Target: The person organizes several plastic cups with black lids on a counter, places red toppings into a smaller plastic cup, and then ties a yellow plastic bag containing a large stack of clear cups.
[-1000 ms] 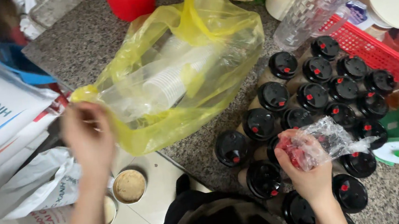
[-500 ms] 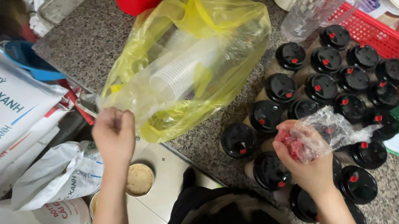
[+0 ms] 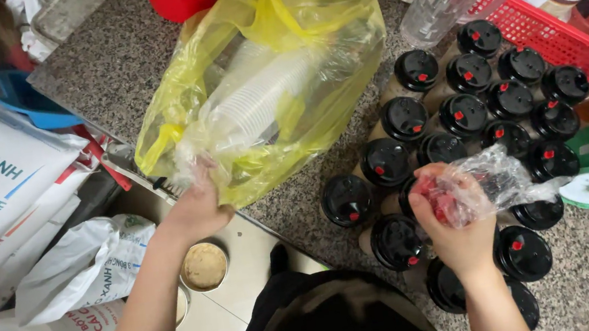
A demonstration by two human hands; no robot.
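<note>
Left hand pinched yellow bag w/ stacked clear cups; right hand clamped clear bag of red bits over black-lidded cups.

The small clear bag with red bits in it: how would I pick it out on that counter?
Start at the big yellow bag of stacked cups on the granite counter, then move right to the cluster of black-lidded cups. Above their near edge the right hand grips a crumpled clear bag, the only see-through wrapper holding small red pieces.
</note>
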